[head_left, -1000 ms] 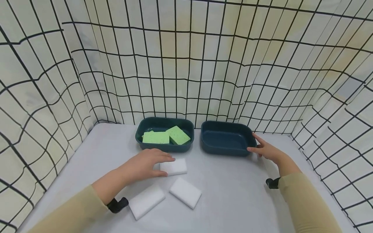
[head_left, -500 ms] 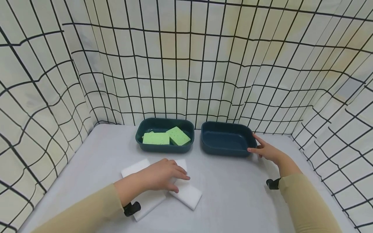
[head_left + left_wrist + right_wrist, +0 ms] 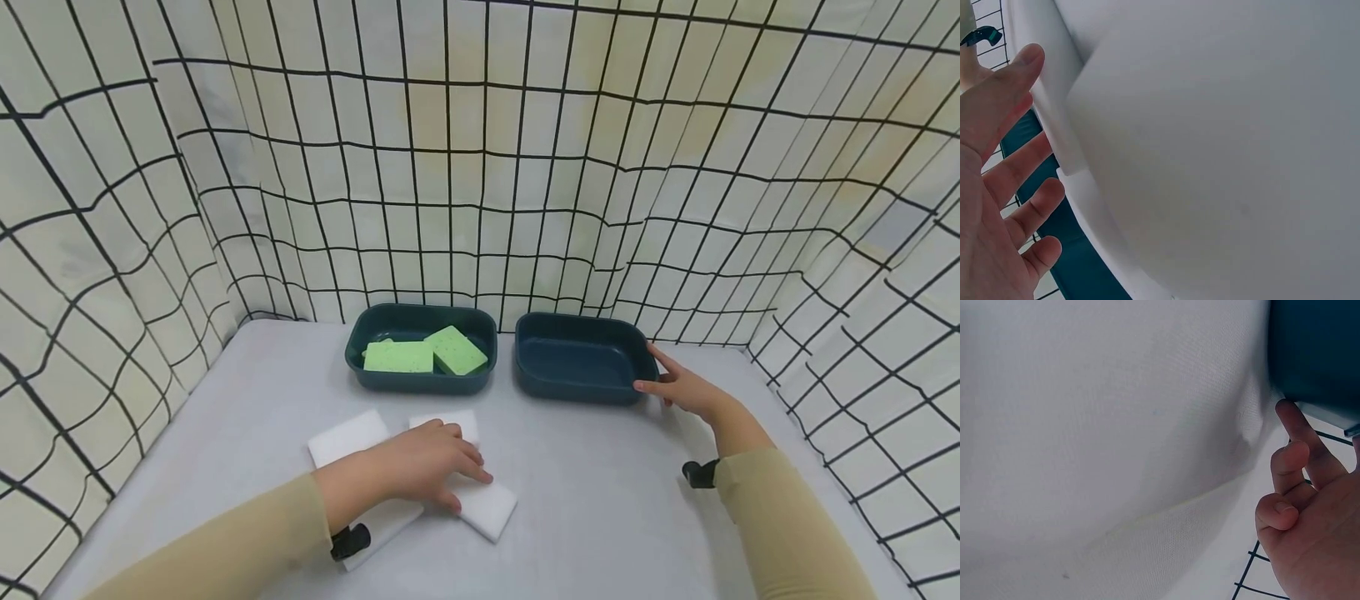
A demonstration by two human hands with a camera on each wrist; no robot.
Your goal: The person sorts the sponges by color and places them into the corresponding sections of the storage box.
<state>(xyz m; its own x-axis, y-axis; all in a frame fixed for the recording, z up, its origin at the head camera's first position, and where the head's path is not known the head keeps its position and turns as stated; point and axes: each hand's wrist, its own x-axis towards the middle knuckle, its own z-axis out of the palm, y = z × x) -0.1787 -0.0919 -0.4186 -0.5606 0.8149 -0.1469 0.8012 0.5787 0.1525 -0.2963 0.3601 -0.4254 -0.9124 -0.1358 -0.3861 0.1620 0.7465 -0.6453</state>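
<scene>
My left hand (image 3: 427, 460) hovers low over several white sponge blocks, its fingers spread and loosely bent. Nearest its fingertips is the right-hand white sponge (image 3: 489, 508); whether they touch it I cannot tell. Behind the hand lies another white sponge (image 3: 453, 422). One white sponge (image 3: 347, 437) shows at the left beyond the forearm, and a further white sponge (image 3: 386, 533) is partly hidden under the wrist. My right hand (image 3: 686, 390) touches the right end of a dark teal tray (image 3: 577, 388), thumb at its front corner and a finger at its back corner.
A second dark teal tray (image 3: 420, 381) stands to the left, holding green sponges (image 3: 399, 357). Both trays sit near the back edge of the white-covered table (image 3: 592, 492). A black grid with white cloth behind it (image 3: 465, 183) encloses the back and sides.
My left hand has moved right and toward the front, from the back sponge to the right-hand one. The left sponge has come into view behind the forearm. My right hand stays at the tray.
</scene>
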